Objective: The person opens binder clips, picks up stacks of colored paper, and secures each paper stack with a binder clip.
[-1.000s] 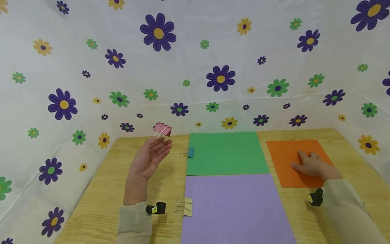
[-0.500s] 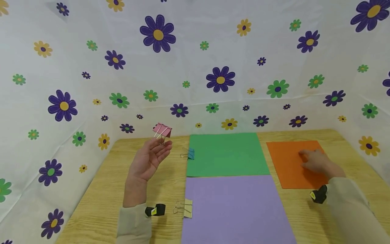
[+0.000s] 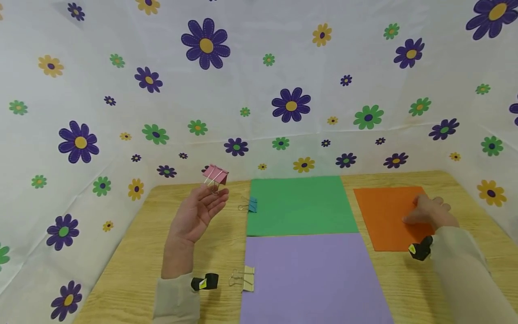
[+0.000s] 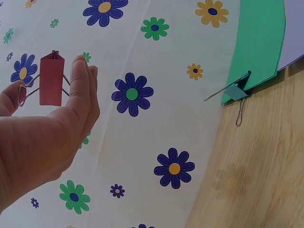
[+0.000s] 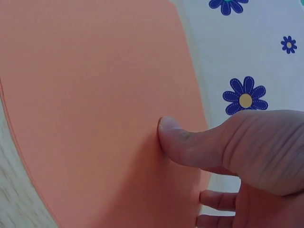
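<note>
My left hand [image 3: 193,220] holds a pink binder clip [image 3: 216,174] up above the table, left of the sheets. In the left wrist view the clip [image 4: 51,81] sits between thumb and fingers, its wire handles spread against them. Over the right part of an orange sheet [image 3: 380,216] is my right hand [image 3: 434,213]. The right wrist view has its thumb lying over the orange paper [image 5: 95,95], while the fingertips [image 5: 216,199] meet the paper's right edge. Whether the fingers reach under that edge is hard to see.
A blue binder clip [image 3: 252,205] grips the left edge of a green sheet [image 3: 301,204]. In front lies a purple sheet [image 3: 311,274] with a yellow binder clip [image 3: 248,279] on its left edge. Flowered white cloth [image 3: 243,81] stands behind the wooden table [image 3: 133,256].
The right hand has slid right across the orange sheet, from its middle to its right edge, with the fingers now at that edge. The left hand keeps the pink binder clip nearly still.
</note>
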`<state>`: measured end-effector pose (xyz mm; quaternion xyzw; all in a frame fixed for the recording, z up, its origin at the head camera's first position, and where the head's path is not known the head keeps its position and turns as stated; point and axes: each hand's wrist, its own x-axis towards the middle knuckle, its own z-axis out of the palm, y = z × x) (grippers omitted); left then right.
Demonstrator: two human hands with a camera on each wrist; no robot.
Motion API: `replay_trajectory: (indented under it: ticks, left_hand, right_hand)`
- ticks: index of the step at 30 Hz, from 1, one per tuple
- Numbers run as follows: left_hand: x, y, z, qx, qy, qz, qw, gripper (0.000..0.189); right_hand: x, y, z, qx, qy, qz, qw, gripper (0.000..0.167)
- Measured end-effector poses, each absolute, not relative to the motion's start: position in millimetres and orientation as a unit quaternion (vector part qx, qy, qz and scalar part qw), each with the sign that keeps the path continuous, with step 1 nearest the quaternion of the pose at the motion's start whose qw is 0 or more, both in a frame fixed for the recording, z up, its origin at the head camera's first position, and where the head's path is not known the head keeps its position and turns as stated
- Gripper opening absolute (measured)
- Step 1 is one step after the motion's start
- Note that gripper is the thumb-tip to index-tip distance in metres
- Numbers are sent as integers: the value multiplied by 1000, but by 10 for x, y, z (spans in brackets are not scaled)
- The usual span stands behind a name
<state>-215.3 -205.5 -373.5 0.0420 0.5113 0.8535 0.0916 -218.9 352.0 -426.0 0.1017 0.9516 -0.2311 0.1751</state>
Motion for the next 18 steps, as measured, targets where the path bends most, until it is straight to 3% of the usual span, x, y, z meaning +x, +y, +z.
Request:
replay_trajectory:
  ticks: [7, 18]
  left_hand:
    - [-2148, -2064, -3689, 49, 508, 855, 90, 28]
    - [-2151, -2094, -3670, 49, 502, 859, 89, 26]
  right_hand:
    - [-2195, 3503, -4212, 196, 935, -234, 183, 105]
    - [-2220, 3548, -4224, 242, 919, -250, 187, 113]
